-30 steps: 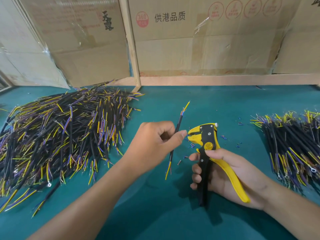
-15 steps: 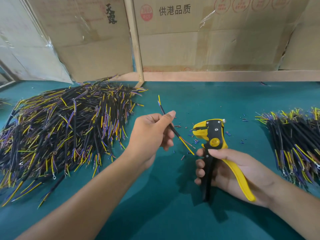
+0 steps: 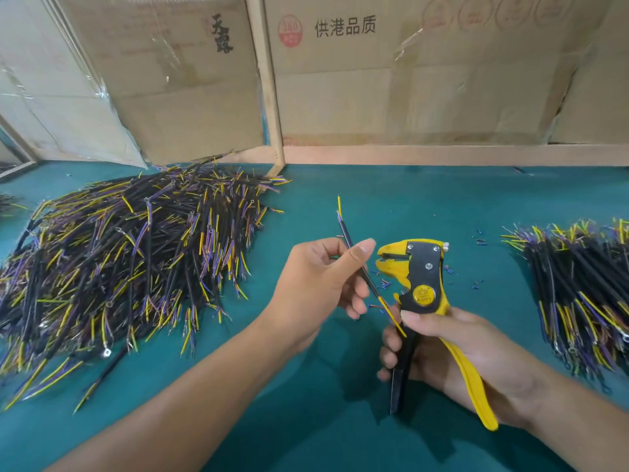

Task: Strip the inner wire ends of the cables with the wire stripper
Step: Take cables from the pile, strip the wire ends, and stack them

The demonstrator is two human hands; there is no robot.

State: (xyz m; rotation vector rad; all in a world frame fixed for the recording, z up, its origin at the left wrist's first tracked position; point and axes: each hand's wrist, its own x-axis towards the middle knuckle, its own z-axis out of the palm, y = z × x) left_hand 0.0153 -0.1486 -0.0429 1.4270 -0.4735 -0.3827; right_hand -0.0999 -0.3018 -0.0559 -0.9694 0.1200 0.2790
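The right hand (image 3: 452,349) grips the yellow-and-black wire stripper (image 3: 420,291) upright over the green table (image 3: 340,420); the left hand (image 3: 320,284) pinches one black cable (image 3: 360,267) just beside it. Cable heaps (image 3: 112,264) lie either side. Behind, cardboard boxes (image 3: 391,80) read "供港品质".

The left hand (image 3: 318,287) pinches a black cable (image 3: 360,265) between thumb and fingers; yellow wire ends stick out above and below the fingertips. The right hand (image 3: 452,349) grips the yellow wire stripper (image 3: 420,281), whose head stands just beside the left thumb tip. Cable piles (image 3: 119,260) lie on the green table (image 3: 374,199).
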